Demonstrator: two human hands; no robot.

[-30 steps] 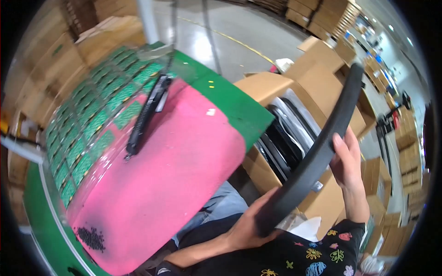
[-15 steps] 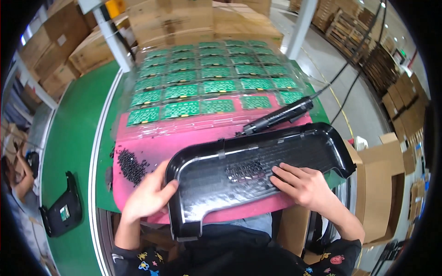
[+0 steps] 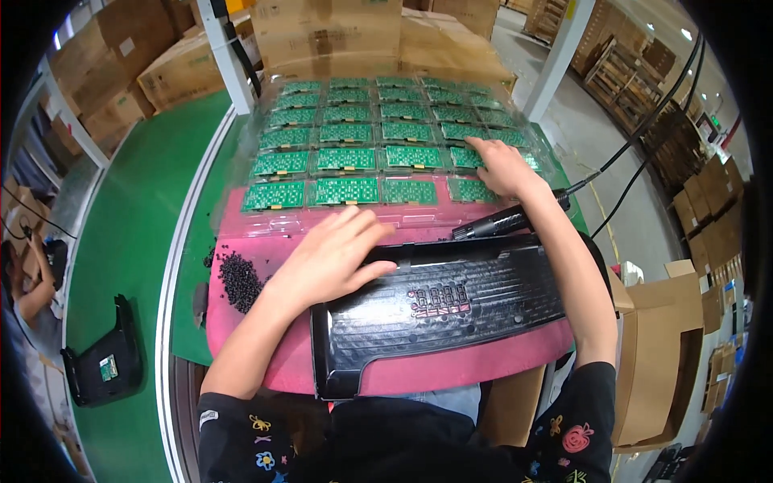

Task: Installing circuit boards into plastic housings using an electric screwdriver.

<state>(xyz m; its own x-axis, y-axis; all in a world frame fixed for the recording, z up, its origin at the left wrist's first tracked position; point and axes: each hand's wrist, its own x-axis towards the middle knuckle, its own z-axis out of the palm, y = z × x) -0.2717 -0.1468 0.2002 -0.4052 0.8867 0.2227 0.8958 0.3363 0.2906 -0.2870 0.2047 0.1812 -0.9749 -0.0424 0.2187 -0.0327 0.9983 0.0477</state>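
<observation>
A black plastic housing [image 3: 386, 330] lies hollow side up before me, with a row of digit-shaped cutouts in its middle. My left hand [image 3: 334, 253] is open over its far left edge, fingers stretched forward and thumb apart. My right hand [image 3: 507, 167] reaches across the housing to the green circuit boards [image 3: 412, 156], laid in rows in clear plastic trays [image 3: 282, 221]. Its fingers are apart at a board on the right side, with nothing visibly lifted. Below that forearm lies a black electric screwdriver [image 3: 495, 223], partly hidden by the arm.
A heap of small black screws [image 3: 240, 282] lies on the pink mat [image 3: 451, 366] at left. Another black housing [image 3: 105, 362] with a board sits on the green surface further left, near another person [image 3: 36, 298]. Cardboard boxes [image 3: 330, 36] stand behind; an open carton [image 3: 660, 354] is at right.
My right hand has left the housing and moved forward to the boards. My left hand has let go of the left rim and shifted to the far edge. The housing now lies flatter.
</observation>
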